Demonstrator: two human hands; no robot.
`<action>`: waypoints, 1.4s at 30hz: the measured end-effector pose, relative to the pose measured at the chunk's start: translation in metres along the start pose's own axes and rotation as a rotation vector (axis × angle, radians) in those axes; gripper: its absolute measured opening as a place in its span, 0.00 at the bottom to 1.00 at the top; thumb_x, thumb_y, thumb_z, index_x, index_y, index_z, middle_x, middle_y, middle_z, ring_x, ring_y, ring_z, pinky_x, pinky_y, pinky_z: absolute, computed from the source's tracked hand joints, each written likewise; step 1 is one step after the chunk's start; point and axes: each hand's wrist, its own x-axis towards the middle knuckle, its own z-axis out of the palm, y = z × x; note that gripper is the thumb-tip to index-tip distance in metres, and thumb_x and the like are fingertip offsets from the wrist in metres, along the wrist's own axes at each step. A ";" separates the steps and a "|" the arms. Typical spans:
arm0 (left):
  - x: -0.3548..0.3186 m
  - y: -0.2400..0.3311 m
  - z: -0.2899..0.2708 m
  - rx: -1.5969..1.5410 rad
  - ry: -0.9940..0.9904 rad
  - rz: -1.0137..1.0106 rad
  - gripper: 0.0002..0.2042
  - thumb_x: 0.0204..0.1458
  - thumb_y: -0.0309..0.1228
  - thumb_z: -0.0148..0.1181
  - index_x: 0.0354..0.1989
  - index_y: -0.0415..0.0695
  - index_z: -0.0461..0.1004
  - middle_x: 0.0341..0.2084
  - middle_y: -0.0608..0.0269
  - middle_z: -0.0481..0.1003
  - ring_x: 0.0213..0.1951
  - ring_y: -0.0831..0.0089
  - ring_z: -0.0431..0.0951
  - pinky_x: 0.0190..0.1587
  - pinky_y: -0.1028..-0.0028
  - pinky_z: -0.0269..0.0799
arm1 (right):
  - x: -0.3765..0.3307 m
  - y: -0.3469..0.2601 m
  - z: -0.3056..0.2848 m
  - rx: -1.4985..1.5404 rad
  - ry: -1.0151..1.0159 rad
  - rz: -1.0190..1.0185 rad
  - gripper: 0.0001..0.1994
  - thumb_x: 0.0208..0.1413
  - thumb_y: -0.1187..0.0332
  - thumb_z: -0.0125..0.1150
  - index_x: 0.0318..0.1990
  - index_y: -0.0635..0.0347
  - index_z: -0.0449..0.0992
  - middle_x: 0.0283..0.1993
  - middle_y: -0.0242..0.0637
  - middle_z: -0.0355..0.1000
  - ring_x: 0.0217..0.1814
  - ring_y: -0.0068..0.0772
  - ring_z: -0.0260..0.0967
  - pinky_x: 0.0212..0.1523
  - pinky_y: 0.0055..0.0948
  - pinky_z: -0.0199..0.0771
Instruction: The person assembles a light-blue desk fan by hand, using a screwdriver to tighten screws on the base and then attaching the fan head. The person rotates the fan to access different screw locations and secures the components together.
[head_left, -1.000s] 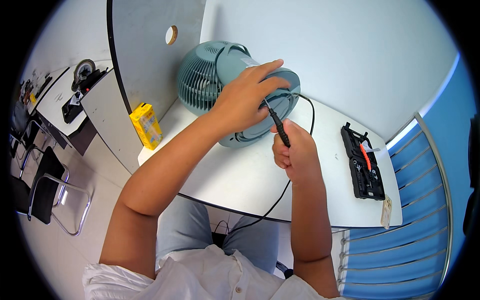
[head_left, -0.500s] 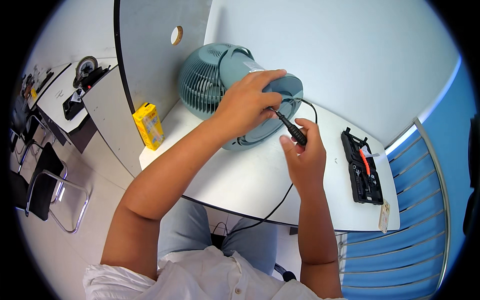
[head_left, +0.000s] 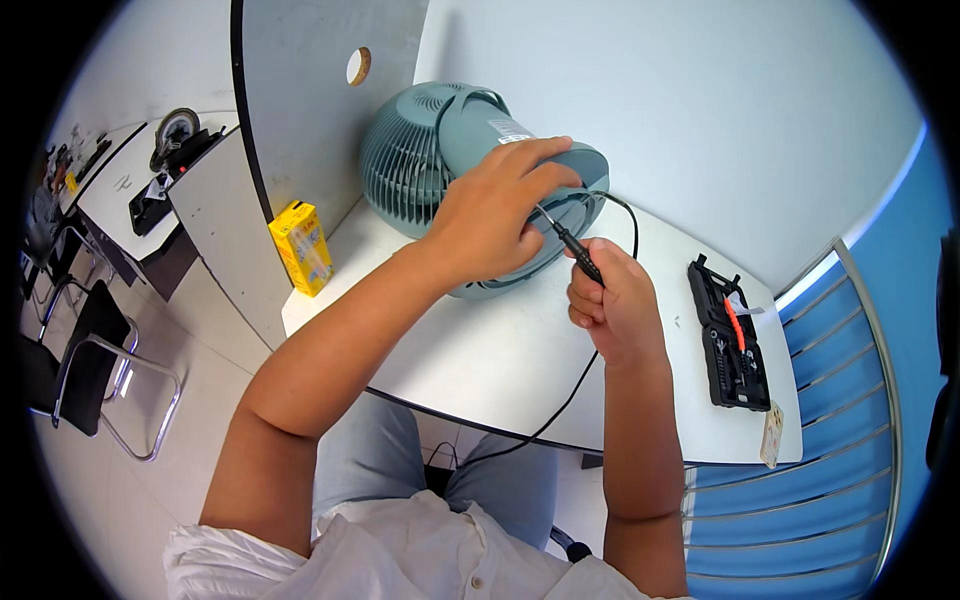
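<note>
Right fingers (head_left: pixel 584 301) around screwdriver (head_left: pixel 577 249) — at fan (head_left: pixel 468 140) (teal)

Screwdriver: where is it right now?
Head view, just right of centre: the black screwdriver is in the right hand, its shaft angled up-left toward the green fan base.

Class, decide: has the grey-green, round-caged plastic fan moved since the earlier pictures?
No, no shift shows: the fan keeps its place against the white tabletop.

From the wearer's head, a wide fisheye looks closely down, left hand (head_left: pixel 492 212) and right hand (head_left: pixel 618 298) near mid-frame, shirt (head_left: pixel 420 548) at bottom.
</note>
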 end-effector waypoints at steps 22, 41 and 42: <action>0.001 -0.014 -0.016 -0.085 -0.223 -0.205 0.38 0.37 0.22 0.61 0.63 0.46 0.58 0.58 0.50 0.63 0.61 0.57 0.61 0.63 0.66 0.55 | -0.028 0.023 -0.001 -0.732 0.362 -0.479 0.08 0.54 0.69 0.57 0.39 0.61 0.71 0.27 0.37 0.70 0.26 0.28 0.68 0.30 0.25 0.67; 0.063 -0.049 0.007 -0.593 -0.563 -0.319 0.40 0.34 0.33 0.61 0.64 0.42 0.58 0.54 0.55 0.68 0.54 0.65 0.69 0.61 0.73 0.58 | -0.014 0.086 -0.057 -0.572 0.402 -0.920 0.12 0.51 0.71 0.62 0.44 0.60 0.73 0.32 0.37 0.74 0.27 0.31 0.71 0.29 0.24 0.69; 0.066 -0.052 0.012 -0.615 -0.572 -0.304 0.41 0.35 0.33 0.60 0.64 0.41 0.58 0.53 0.55 0.68 0.53 0.66 0.69 0.60 0.74 0.59 | -0.013 0.087 -0.056 -0.587 0.418 -0.932 0.13 0.50 0.71 0.63 0.44 0.59 0.73 0.34 0.37 0.74 0.28 0.34 0.72 0.29 0.26 0.70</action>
